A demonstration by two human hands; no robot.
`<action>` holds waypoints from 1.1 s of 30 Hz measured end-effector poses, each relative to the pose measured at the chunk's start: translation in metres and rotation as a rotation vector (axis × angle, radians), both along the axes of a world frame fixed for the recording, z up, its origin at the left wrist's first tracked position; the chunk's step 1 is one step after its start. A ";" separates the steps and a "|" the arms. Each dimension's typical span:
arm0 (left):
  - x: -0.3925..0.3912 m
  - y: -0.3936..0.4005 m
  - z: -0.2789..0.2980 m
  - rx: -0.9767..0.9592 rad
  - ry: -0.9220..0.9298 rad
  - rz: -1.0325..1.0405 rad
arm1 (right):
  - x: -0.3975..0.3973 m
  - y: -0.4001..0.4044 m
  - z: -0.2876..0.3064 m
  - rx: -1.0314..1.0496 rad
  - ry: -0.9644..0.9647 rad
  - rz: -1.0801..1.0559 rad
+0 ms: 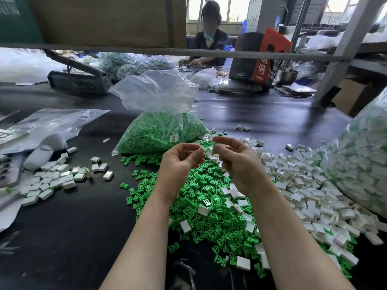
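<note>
left hand (182,162) grip: thumb and fingertips pinch one small white rectangular plastic shell (202,149), held up over the green heap.
right hand (236,164) grip: fingers curl round spare white shells (214,158); whatever the thumb and forefinger nip above them is too small to tell.
finished pile (52,181): white shells with green showing at their edges, lying at the left of the black table (83,216); done work by the look of it, and a modest share.
clear plastic bag of green pieces (159,132): open at the neck, well filled, just behind the hands.
loose green plastic inserts (199,206): a broad heap under both wrists, a few white shells scattered through it.
empty white shells (303,185): a wide heap to the right, many lying hollow side up.
big clear sack (360,160): far right, packed with white and green pieces.
progress: i'd judge one shell is in hand, and far more is left than done.
writing: the small white sticker (174,138) on the green bag has print too small to read; the red and black carton (261,59) at the back bears white chinese characters, the lower one looking like 湖.
</note>
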State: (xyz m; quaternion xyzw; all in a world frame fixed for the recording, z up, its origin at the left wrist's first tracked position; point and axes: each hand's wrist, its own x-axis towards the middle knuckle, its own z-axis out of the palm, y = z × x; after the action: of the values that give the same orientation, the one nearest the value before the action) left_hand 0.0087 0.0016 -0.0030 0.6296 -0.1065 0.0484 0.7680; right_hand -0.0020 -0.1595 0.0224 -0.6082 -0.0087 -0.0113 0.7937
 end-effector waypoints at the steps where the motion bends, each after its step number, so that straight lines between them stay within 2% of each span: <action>1: 0.000 0.000 0.000 0.007 0.002 -0.001 | 0.000 0.000 0.000 -0.009 0.006 0.002; 8: 0.000 -0.003 0.001 0.024 0.028 0.012 | 0.002 0.002 0.000 0.064 0.018 -0.065; 14: -0.004 -0.005 0.004 0.017 0.039 -0.004 | 0.002 0.005 -0.002 0.007 0.013 -0.082; 28: -0.006 -0.004 0.007 -0.023 0.052 -0.007 | -0.001 0.011 -0.001 0.020 -0.018 -0.125; 33: -0.006 -0.004 0.007 -0.019 0.035 0.005 | -0.001 0.012 -0.003 -0.045 -0.049 -0.136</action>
State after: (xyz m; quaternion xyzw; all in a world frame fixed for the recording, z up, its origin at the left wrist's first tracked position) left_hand 0.0030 -0.0029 0.0036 0.6233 -0.0911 0.0403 0.7756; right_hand -0.0028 -0.1479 0.0193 -0.6246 0.0129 -0.0800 0.7768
